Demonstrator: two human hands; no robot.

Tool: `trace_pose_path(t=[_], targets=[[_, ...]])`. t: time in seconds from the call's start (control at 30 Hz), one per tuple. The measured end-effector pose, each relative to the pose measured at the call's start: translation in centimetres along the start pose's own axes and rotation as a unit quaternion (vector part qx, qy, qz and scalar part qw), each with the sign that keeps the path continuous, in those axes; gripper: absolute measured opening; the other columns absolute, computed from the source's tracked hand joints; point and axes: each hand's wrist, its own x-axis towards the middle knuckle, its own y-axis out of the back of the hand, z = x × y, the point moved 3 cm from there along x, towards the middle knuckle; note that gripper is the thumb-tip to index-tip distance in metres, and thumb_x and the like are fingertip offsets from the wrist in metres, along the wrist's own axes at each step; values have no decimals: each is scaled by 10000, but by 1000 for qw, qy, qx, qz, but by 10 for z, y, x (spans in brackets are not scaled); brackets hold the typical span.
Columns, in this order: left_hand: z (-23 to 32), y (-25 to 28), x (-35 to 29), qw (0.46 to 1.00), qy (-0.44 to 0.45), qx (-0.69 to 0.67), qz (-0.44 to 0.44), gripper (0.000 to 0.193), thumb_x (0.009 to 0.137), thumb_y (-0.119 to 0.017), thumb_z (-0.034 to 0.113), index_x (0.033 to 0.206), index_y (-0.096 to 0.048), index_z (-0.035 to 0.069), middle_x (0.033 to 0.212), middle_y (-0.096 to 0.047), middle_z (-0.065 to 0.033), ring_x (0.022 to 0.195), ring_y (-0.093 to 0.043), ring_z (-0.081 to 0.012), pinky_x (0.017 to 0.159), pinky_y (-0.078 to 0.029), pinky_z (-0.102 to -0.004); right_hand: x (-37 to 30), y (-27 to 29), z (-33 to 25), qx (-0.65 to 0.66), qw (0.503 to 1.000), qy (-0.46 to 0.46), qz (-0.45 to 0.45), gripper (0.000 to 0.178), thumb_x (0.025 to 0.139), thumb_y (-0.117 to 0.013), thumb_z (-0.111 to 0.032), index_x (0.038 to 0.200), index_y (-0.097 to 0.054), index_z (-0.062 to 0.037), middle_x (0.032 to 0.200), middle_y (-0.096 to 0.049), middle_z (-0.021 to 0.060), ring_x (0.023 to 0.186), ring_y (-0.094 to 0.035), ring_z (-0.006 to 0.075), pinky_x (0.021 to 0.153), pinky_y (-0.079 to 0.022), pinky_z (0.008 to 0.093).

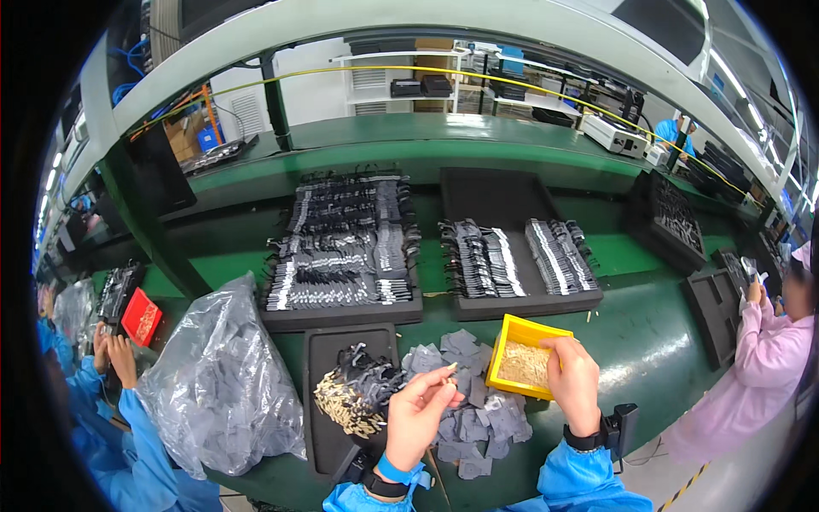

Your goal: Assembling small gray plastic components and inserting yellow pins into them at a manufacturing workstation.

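My left hand (418,414) pinches a small beige connector-like piece (451,369) between thumb and fingertips, above a pile of grey flat pieces (482,431). At the yellow bin (519,390), my right hand (574,380) dips bent fingers over the right rim; their tips are at the small beige pieces (522,362) inside, and what they hold is hidden. Left of my left hand, a black tray (322,448) holds a tangle of black cables (363,369) with beige ends.
A clear bag of grey pieces (230,388) stands at left. Behind are black foam trays (529,307) with rows of black and grey cable parts (341,247). Co-workers in blue (162,452) and pink (772,358) work at either side. A metal frame (426,26) spans above.
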Motion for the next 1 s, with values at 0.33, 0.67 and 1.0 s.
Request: trace_pose_path(t=[0.33, 0.67, 1.0], targets=[[1, -1, -5, 999, 24, -45, -5, 365, 822, -562, -37, 1178, -486, -21, 932, -583, -76, 811, -597, -147, 724, -500, -247, -16, -12, -74, 285, 951, 82, -87, 177, 717, -646, 21, 885, -607, -17, 806, -617, 96, 718, -604, 239, 619, -481, 299], [21, -2, -12, 960, -152, 217, 87, 261, 790, -602, -11, 1049, -572, 6, 857, -658, -112, 773, -642, -140, 685, -509, -254, -14, -28, -89, 168, 968, 184, -34, 162, 670, -681, -16, 819, -620, -34, 753, -609, 65, 671, -591, 226, 579, -473, 307], [19, 6, -12, 974, -132, 165, 78, 249, 807, -594, 12, 1055, -569, 4, 853, -665, -106, 786, -642, -133, 677, -509, -260, -15, -31, -94, 163, 974, 160, -1, 146, 650, -671, 2, 772, -602, -39, 719, -594, 64, 649, -585, 227, 564, -466, 314]])
